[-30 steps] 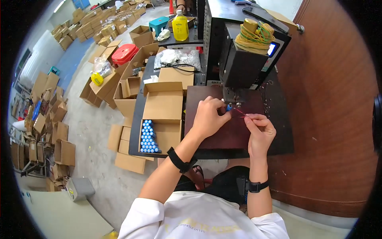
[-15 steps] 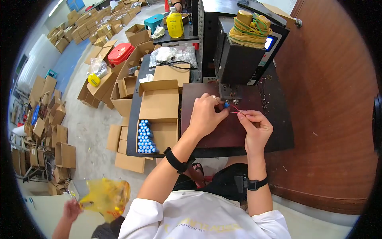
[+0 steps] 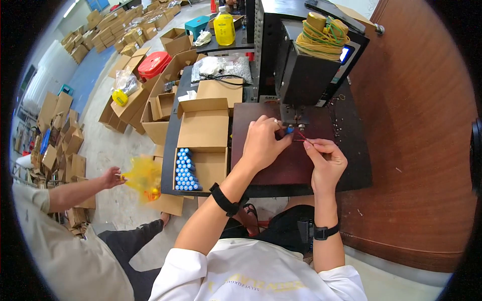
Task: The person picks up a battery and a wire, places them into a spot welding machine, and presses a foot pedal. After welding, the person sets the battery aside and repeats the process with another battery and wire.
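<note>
Now right fingers point(image 3: 313, 152) pinch red wire point(image 3: 303, 136), left fingers point(image 3: 283, 142) seemingly a blue cylinder point(image 3: 289, 130), shirt lettering point(image 3: 281, 285) below.

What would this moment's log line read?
left hand: holding blue cylinder at machine | right hand: pinching red wire | box: blue cylinders along left side | co-worker's hand: yellow bag

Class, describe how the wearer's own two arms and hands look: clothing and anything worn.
The left hand and right hand are ungloved. The forearms are uncovered below a white left sleeve and a matching right sleeve. A black left wrist strap and a black right wrist strap are worn; the right one has a dark, boxy attachment.
</note>
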Tool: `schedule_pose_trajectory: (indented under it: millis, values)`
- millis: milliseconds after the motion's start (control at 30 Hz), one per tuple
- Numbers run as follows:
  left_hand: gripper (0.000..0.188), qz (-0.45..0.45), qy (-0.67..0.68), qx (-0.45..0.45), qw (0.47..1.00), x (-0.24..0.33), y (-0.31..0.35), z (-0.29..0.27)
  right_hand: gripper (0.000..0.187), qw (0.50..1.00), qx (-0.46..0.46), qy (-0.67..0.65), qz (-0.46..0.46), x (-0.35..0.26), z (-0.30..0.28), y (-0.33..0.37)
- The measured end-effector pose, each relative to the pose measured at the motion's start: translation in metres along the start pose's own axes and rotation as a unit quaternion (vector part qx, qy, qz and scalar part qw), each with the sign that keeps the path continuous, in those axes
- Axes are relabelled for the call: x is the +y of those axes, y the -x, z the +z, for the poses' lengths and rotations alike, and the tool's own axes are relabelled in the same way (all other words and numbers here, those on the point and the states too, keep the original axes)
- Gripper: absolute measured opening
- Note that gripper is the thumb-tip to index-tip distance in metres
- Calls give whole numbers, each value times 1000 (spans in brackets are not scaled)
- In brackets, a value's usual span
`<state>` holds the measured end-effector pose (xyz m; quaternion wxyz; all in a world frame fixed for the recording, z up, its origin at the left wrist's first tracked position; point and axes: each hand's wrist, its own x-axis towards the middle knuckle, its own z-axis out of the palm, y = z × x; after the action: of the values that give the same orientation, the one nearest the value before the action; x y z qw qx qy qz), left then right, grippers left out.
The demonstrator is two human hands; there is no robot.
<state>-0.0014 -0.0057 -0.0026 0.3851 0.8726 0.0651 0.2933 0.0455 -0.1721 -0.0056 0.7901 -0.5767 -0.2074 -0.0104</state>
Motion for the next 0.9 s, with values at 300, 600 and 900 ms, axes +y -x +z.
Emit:
schedule_pose_trajectory:
  millis: [300,600,900]
  values:
    - [26,7,-40,36,999,-2,6,-3,11,991,15,128,-32,7,-4,0]
    - [24,-1,-11,55,998,-5,11,6,9,998,5,62,13,21,-25,-9]
    - [30,88,41,-68,993,15,34,-9,14,983,87,161,-3,-24,-106,8]
